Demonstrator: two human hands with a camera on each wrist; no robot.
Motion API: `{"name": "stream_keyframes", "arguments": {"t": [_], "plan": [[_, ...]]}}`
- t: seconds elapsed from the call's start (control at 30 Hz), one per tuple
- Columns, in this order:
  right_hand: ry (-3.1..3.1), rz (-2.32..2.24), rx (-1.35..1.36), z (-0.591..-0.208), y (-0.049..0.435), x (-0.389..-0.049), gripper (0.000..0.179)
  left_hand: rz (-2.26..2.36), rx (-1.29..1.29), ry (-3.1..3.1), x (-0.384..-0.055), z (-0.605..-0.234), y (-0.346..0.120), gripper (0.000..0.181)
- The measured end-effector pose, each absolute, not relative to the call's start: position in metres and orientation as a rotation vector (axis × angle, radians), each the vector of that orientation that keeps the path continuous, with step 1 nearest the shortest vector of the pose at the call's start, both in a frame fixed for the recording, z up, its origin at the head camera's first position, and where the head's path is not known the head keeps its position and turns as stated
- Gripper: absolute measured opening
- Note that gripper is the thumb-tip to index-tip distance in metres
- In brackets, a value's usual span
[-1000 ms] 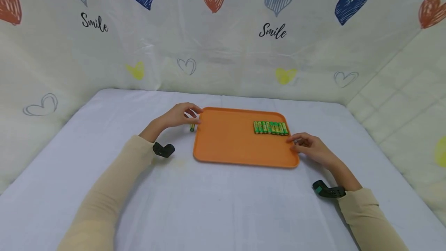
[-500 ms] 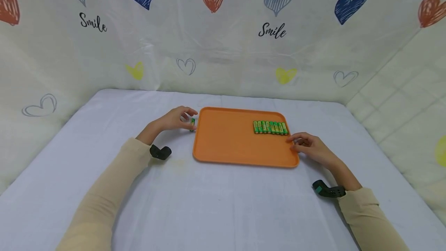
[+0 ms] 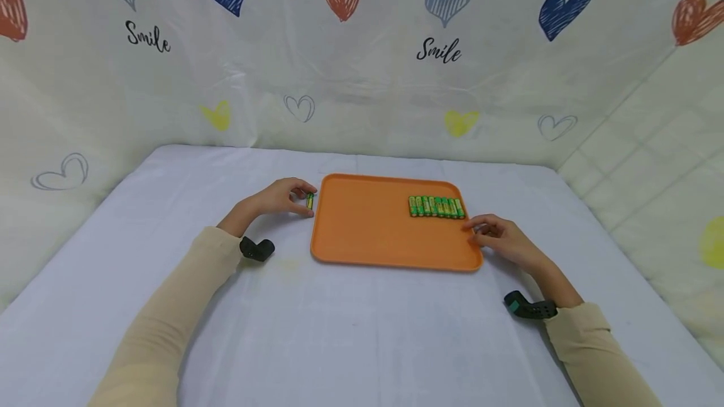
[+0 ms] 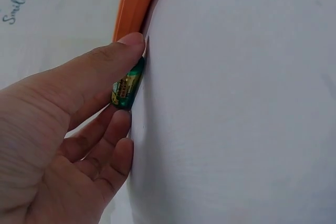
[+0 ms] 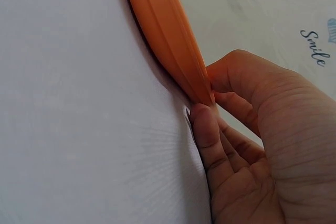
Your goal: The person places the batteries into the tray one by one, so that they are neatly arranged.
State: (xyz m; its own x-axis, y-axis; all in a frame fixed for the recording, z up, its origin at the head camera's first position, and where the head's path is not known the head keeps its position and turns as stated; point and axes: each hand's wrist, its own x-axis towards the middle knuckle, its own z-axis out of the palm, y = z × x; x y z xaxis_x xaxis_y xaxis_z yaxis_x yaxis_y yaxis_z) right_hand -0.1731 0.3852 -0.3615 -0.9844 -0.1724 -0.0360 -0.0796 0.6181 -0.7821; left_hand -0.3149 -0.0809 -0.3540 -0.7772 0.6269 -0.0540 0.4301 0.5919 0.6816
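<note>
A green and gold battery [image 4: 126, 86] lies on the white cloth just left of the orange tray [image 3: 373, 231]. My left hand [image 3: 283, 196] pinches it end to end, thumb at the near end and fingers at the far end. In the left wrist view the thumb hides part of the battery. A row of several like batteries [image 3: 437, 206] lies side by side on the tray, toward its right. My right hand [image 3: 502, 236] holds the tray's right rim, thumb and fingers about its edge; the right wrist view shows this hand [image 5: 252, 129] close up.
A white cloth [image 3: 283, 331] covers the table. Behind it hangs a pale backdrop [image 3: 362, 68] printed with hearts and "Smile". A black band [image 3: 257, 249] is on the left wrist and another black band [image 3: 530, 306] on the right.
My left hand has moved from the tray's upper left rim down and left to the loose battery, closing thumb and fingers on it. The right hand stays at the tray's rim.
</note>
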Motion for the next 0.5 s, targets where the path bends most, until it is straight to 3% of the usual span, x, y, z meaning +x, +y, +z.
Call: {"name": "stream_keyframes", "arguments": {"t": [0.5], "plan": [[2.711, -1.343, -0.223, -0.3606, 0.3847, -0.172, 0.034, 1.069, 0.807, 2.557, -0.3169, -0.3449, -0.0781, 0.06]]}}
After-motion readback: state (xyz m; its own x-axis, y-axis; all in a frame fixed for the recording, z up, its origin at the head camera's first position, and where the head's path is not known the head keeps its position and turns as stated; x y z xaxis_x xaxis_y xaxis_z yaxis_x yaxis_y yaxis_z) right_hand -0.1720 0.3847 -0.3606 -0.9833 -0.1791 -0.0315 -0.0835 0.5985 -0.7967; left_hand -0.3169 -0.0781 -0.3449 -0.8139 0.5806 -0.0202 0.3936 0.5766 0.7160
